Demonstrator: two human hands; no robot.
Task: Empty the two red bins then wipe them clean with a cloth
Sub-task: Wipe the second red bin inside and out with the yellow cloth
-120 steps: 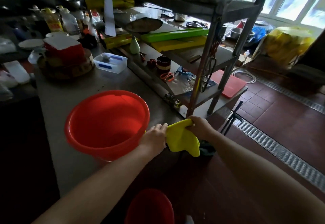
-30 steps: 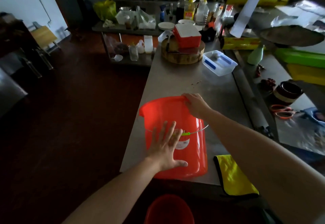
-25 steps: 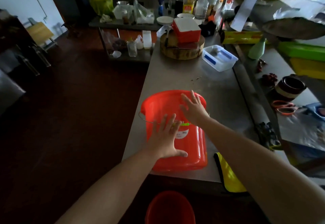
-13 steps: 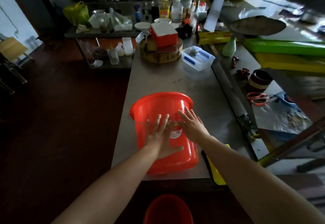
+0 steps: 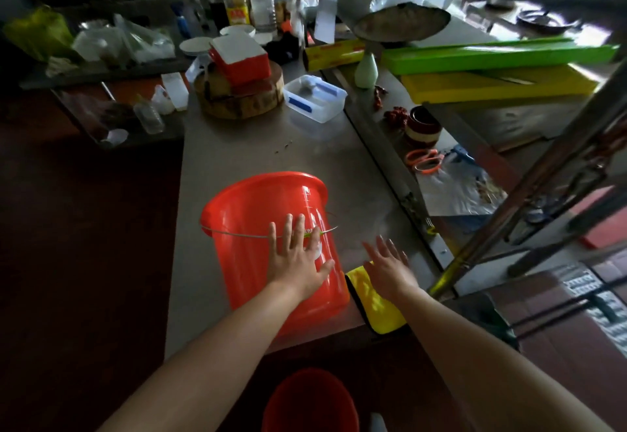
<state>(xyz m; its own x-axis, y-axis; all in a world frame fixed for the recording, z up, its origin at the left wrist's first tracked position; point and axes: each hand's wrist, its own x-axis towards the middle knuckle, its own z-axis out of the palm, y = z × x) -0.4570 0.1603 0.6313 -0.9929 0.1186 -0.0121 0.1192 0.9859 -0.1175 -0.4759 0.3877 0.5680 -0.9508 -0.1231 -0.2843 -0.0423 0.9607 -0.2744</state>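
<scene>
Red bin [image 5: 244, 248] tipped, mouth pointing away | left hand [image 5: 298, 262] flat on its wall | right hand [image 5: 390, 268] spread, empty, over cloth [image 5: 376, 309]

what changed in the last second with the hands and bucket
The right hand came off the red bucket and moved right, now open over the yellow cloth. The left hand stays flat on the bucket's side; bucket and cloth remain on the steel table.
</scene>
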